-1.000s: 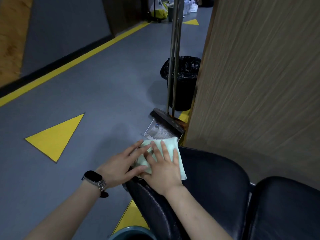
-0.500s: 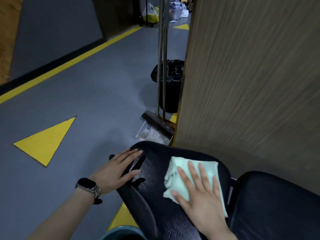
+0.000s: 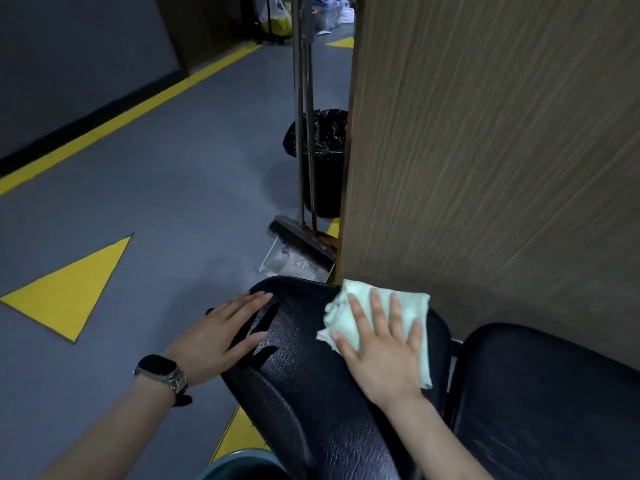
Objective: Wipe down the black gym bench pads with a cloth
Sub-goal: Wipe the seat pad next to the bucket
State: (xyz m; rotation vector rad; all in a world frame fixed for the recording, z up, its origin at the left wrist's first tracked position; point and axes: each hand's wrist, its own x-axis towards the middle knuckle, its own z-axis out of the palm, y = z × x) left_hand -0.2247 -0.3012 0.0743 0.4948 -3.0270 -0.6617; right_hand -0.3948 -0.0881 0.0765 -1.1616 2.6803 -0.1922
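Note:
A black textured bench pad (image 3: 304, 382) runs from the lower middle toward a wooden panel. On its far right part lies a folded pale green cloth (image 3: 349, 313). My right hand (image 3: 381, 344) presses flat on the cloth with fingers spread and straight. My left hand (image 3: 218, 336), with a black watch on the wrist, rests flat on the pad's left edge, fingers straight. A second black pad (image 3: 550, 403) sits to the right, separated by a narrow gap.
A wood-grain panel (image 3: 485, 150) rises right behind the pads. A broom and dustpan (image 3: 298, 251) lean at its corner, with a black bin (image 3: 322, 161) behind. Grey floor with yellow triangles (image 3: 69, 285) lies to the left. A teal rim (image 3: 239, 465) shows at the bottom.
My right hand has slid the cloth from the pad's near-left end across to its right side, then toward the far edge. My left hand let go of the cloth and stays on the pad's left edge.

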